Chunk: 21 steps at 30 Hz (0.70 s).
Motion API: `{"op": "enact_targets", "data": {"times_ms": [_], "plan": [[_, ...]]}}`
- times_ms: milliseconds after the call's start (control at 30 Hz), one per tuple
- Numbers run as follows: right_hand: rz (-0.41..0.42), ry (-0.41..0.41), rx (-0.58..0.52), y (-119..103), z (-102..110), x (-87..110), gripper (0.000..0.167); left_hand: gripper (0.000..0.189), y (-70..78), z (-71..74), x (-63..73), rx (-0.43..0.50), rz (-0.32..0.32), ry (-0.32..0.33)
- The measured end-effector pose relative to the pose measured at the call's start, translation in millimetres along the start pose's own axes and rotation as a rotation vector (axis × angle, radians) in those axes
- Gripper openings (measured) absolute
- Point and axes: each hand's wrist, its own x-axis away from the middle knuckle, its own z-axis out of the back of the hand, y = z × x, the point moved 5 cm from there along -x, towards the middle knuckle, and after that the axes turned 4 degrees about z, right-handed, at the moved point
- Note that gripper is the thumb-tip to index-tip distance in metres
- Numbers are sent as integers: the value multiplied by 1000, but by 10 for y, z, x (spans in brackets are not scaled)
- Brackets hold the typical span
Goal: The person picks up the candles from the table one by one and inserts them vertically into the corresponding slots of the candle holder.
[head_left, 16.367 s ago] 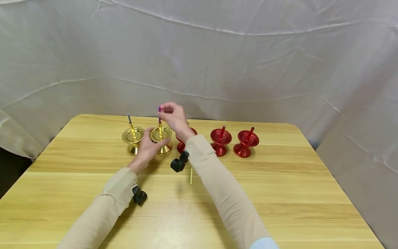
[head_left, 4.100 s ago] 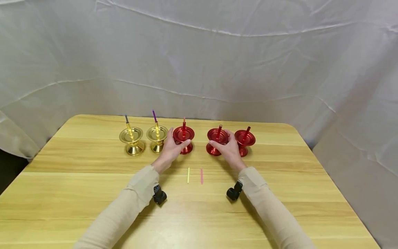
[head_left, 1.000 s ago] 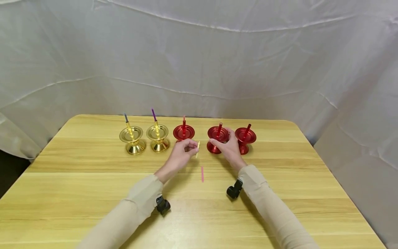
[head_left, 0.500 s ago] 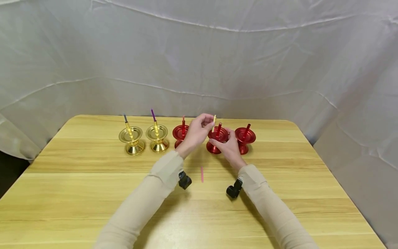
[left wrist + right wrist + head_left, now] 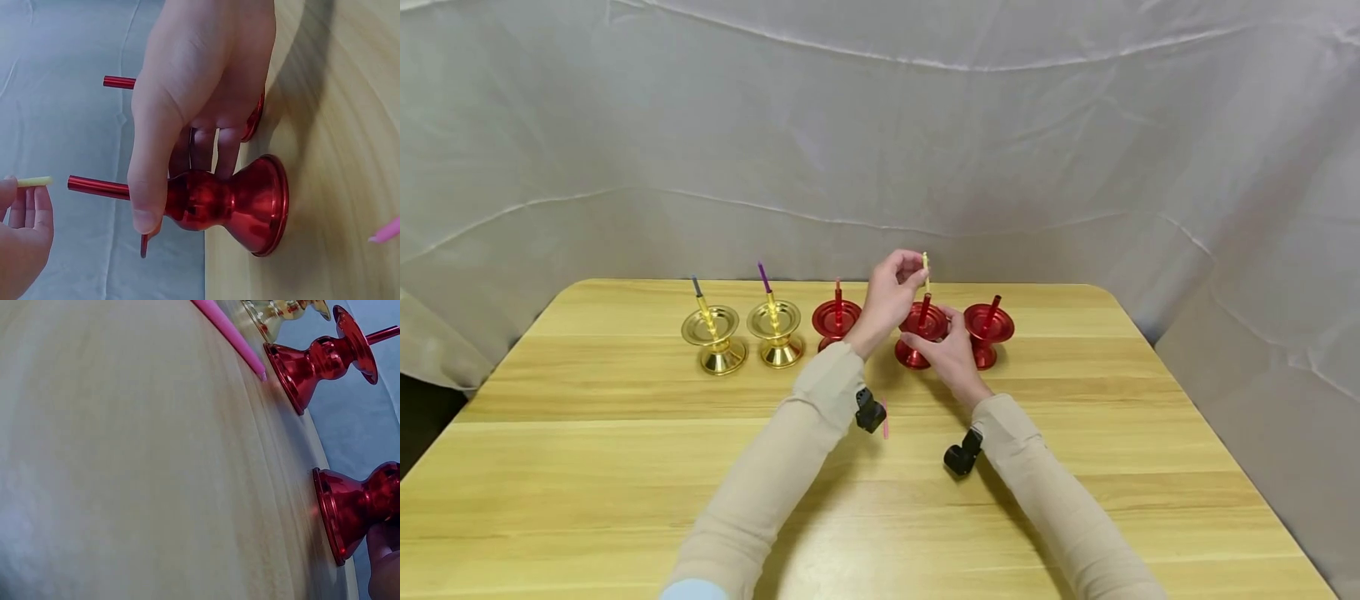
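Note:
My left hand (image 5: 891, 296) pinches a thin yellow candle (image 5: 927, 268) upright, just above the tube of the middle red candle holder (image 5: 913, 356). In the left wrist view, a small gap separates the lower end of the yellow candle (image 5: 34, 182) from the mouth of the red tube (image 5: 97, 187). My right hand (image 5: 953, 357) grips that same holder under its dish, thumb in front and fingers behind. From the right wrist, the holder's flared foot (image 5: 342, 509) shows upright, close over the wood, with part of the hand (image 5: 385, 565) beside its neck.
Left of it stand a red holder (image 5: 837, 320) with a reddish candle and two gold holders (image 5: 722, 358) (image 5: 781, 353) with blue and purple candles. Another red holder (image 5: 985, 354) is at the right. A pink candle (image 5: 886, 423) lies on the wooden table (image 5: 880, 533), before a grey cloth.
My left hand left the first red holder, picked the yellow candle off the table and raised it rightward over the middle red holder. My right hand kept its grip.

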Motion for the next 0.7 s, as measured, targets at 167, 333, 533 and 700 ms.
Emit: {"op": "enact_targets", "data": {"times_ms": [167, 333, 533, 700], "plan": [[4, -7, 0, -5, 3, 0, 86, 16, 9, -51, -4, -23, -4, -35], [15, -8, -6, -28, -1, 3, 85, 15, -29, -43, 6, -54, 14, -30], [9, -3, 5, -26, 8, 13, 85, 16, -62, -43, 2, -71, 19, -29], [7, -7, -3, -16, 3, 9, 85, 17, -56, -60, -5, -102, 0, -35]]}}
